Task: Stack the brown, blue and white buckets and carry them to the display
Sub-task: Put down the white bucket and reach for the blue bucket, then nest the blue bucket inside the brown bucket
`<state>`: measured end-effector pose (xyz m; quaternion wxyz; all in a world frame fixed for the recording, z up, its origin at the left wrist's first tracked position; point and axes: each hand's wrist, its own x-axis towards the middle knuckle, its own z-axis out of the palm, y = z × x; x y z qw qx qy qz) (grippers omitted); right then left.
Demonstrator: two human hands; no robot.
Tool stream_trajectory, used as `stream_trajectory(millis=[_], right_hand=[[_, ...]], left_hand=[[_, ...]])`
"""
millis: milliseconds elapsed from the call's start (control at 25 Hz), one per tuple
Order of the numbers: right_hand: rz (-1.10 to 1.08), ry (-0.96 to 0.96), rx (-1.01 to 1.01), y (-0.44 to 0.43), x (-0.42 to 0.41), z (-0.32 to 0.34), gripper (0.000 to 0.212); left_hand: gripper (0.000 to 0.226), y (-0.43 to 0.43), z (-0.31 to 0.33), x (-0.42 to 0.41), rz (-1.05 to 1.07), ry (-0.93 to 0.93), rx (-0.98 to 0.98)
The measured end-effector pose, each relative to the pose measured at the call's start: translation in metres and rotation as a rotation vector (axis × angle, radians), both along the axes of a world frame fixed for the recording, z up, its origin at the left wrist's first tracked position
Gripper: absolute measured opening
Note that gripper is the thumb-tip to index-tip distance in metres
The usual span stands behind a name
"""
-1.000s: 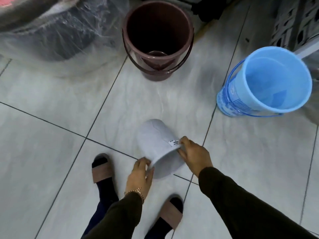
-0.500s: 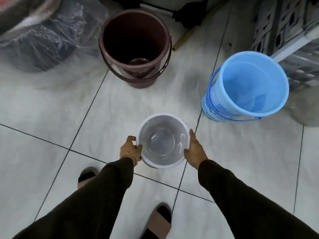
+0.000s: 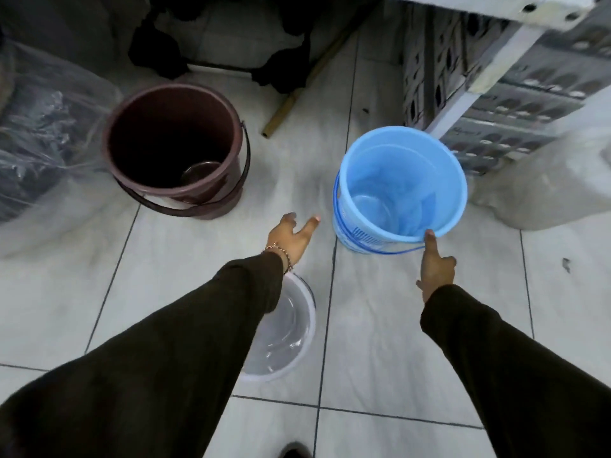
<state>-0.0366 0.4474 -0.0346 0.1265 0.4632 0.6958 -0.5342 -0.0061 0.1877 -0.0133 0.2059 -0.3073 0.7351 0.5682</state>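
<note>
Three buckets stand upright on the tiled floor. The brown bucket (image 3: 172, 143) is at the upper left, its handle down. At the right stands the blue bucket (image 3: 401, 183), with a blue wire handle hanging at its front. The small white bucket (image 3: 291, 332) sits near me, half hidden under my left sleeve. My left hand (image 3: 291, 238) is open, fingers spread, just left of the blue bucket and not touching it. One finger of my right hand (image 3: 434, 264) touches the blue bucket's near rim; the other fingers are curled and hold nothing.
A bundle wrapped in clear plastic (image 3: 43, 137) lies at the left. Grey crates (image 3: 496, 94) and a white shelf post stand behind the blue bucket, a pale sack (image 3: 545, 180) to its right. A wooden stick (image 3: 297, 94) lies on the floor between the buckets.
The white bucket was turned upright and set down, then both hands let go of it and reached forward to the blue bucket. The view has shifted forward.
</note>
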Motion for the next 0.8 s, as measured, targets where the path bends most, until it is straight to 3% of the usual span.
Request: stream_trajectory(millis=[80, 160, 240, 440, 480, 600, 640, 800], right_hand=[[0.101, 0.004, -0.126, 0.008, -0.017, -0.003, 0.059], [0.129, 0.053, -0.131, 0.006, -0.024, -0.005, 0.028], [0.074, 0.093, -0.092, 0.006, -0.014, -0.002, 0.031], [-0.059, 0.177, -0.249, 0.001, 0.039, 0.059, 0.039], [-0.031, 0.191, -0.236, 0.0, 0.047, 0.077, 0.037], [0.129, 0.227, -0.156, -0.009, 0.07, 0.133, 0.029], [0.19, 0.244, -0.131, -0.016, 0.077, 0.15, 0.027], [0.427, 0.316, -0.138, -0.077, 0.082, 0.219, 0.011]], left_hand=[[0.085, 0.034, -0.003, -0.037, -0.125, -0.048, 0.029], [0.079, 0.065, -0.008, -0.05, -0.167, -0.033, 0.037], [0.078, 0.087, -0.009, -0.044, -0.101, -0.045, 0.044], [0.124, 0.093, 0.046, -0.009, 0.275, 0.008, 0.169], [0.119, 0.086, 0.062, -0.006, 0.346, 0.037, 0.228], [0.052, 0.056, 0.116, 0.005, 0.512, 0.047, 0.39], [0.042, 0.042, 0.131, 0.012, 0.545, 0.038, 0.386], [0.043, -0.035, 0.187, 0.06, 0.719, 0.081, 0.396]])
